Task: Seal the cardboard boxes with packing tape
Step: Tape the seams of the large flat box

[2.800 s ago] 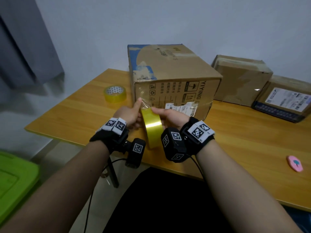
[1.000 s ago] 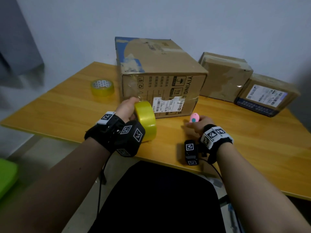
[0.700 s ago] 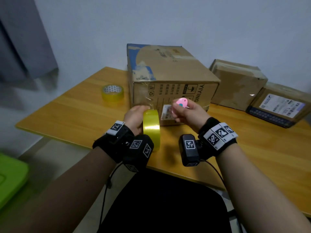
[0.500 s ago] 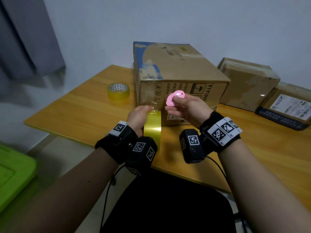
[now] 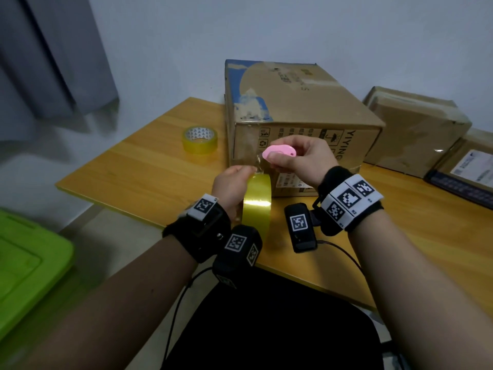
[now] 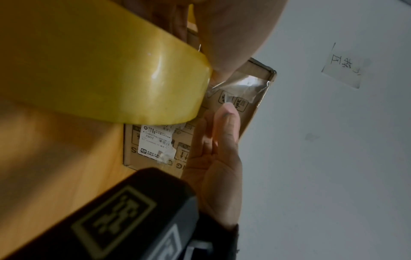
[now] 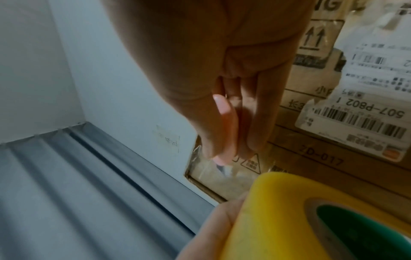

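Two bare forearms reach forward from the bottom of the head view, each with a black wrist strap carrying black-and-white square markers and a small black camera block. The left hand [image 5: 231, 184] grips a roll of yellow packing tape [image 5: 256, 202], held upright on edge just above the near edge of a wooden table [image 5: 149, 166]; its fingers wrap the roll's far side. The roll is glossy and wide, and the right wrist view shows a brown cardboard core with a dark green inside.

Just above and to the right, the right hand [image 5: 298, 158] pinches a small pink teardrop-shaped cutter [image 5: 278, 154] between thumb and fingers, its narrow end pointing left. A short length of clear tape [image 6: 242, 86] stretches from the top of the roll to the front face of a large cardboard box [image 5: 301, 108], and the cutter sits at that stretch; whether it touches the tape cannot be told.

The box stands on the table directly behind the hands. It is brown and worn, with blue print along its left top edge, black handling symbols and a white barcode label on the front.

Left of it lies a second, flatter yellow tape roll [image 5: 199, 139]. To the right, by the white wall, sit two smaller cardboard boxes [image 5: 416, 132].
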